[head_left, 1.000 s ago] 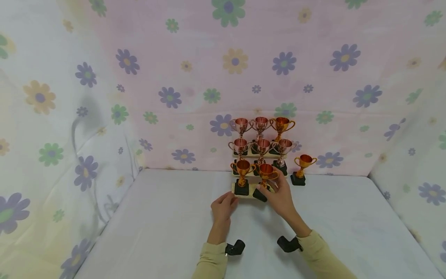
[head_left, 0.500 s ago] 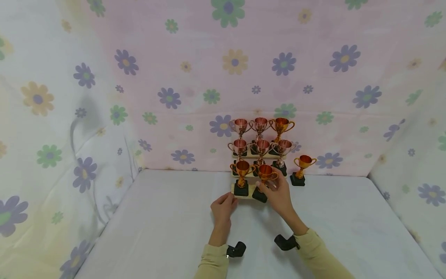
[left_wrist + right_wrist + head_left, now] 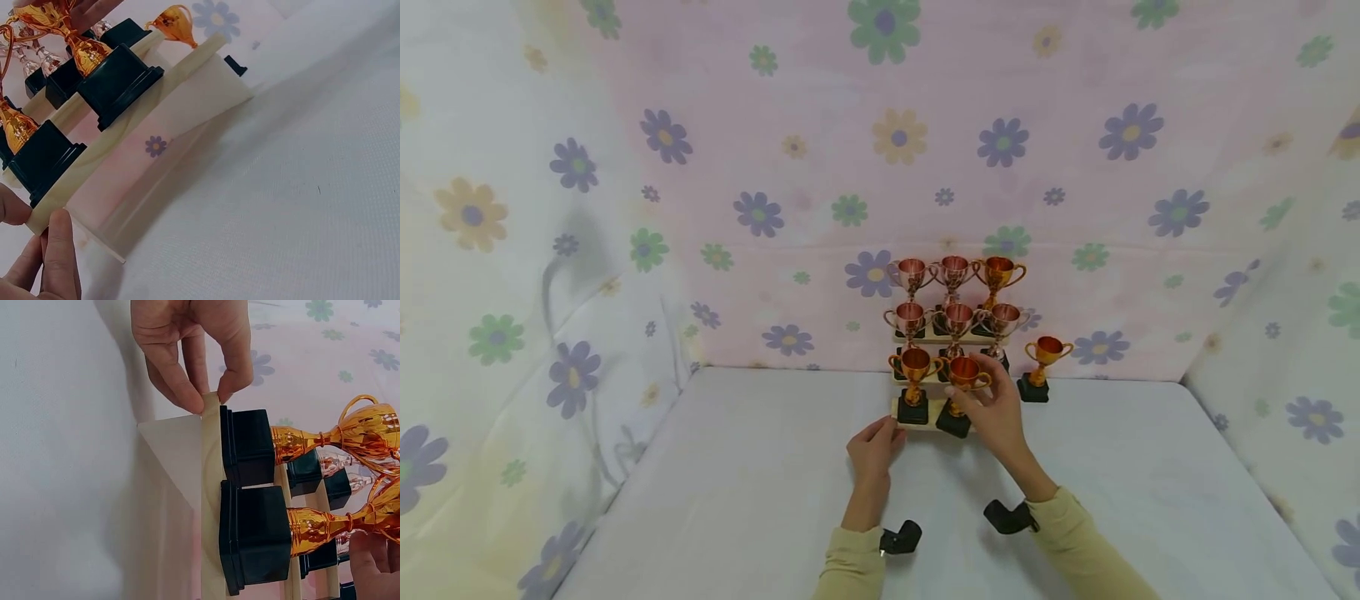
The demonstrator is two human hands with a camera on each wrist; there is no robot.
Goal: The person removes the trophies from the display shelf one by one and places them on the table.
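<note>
My left hand (image 3: 871, 454) pinches the left end of the lowest board of a stepped wooden stand (image 3: 190, 65), thumb above and fingers below. In my right hand (image 3: 1002, 421) is a small gold trophy cup (image 3: 965, 372), gripped round its cup and stem. Its black base (image 3: 256, 534) is at the lowest board, slightly askew; I cannot tell whether it rests fully there. Just left of it, another gold trophy (image 3: 915, 364) stands upright on the same board. Behind, pinkish trophies (image 3: 910, 319) fill the middle step, partly hidden by my right hand.
The top step carries two pinkish trophies (image 3: 954, 272) and a gold trophy (image 3: 998, 272) at its right. One more gold trophy (image 3: 1047, 352) stands on the white table (image 3: 760, 467), right of the stand. A flowered cloth (image 3: 820, 167) hangs behind.
The head view has shifted slightly, so everything sits a little further left and lower in it. Both hands keep their holds, and the held trophy barely moves against the stand.
</note>
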